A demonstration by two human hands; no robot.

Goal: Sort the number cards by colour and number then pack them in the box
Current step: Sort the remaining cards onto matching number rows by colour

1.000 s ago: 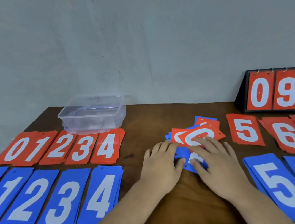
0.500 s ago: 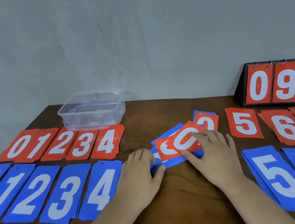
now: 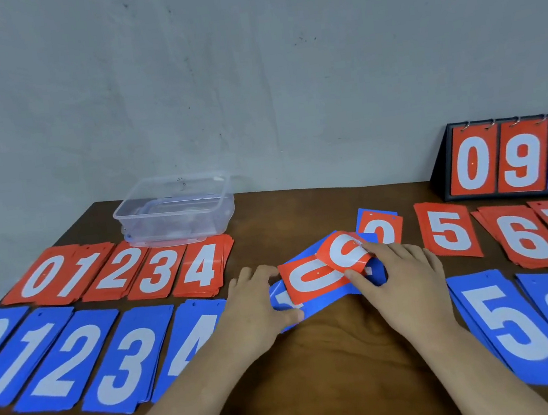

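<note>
Red card (image 3: pixel 345 252) now bent upward, glossy; R grip (image 3: pixel 402 281) pinches it, L grip (image 3: pixel 260 302) holds blue card (image 3: pixel 325 299).

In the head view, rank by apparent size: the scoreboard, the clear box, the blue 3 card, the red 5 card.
1. Scoreboard, though the frame edge cuts it off.
2. Clear box and blue 3 card: about alike; the card lies nearer the camera, so unranked.
3. Red 5 card.

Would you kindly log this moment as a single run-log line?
stage: sorting | left hand: grips blue card | right hand: pinches bent red card | box: no cards seen inside
</note>
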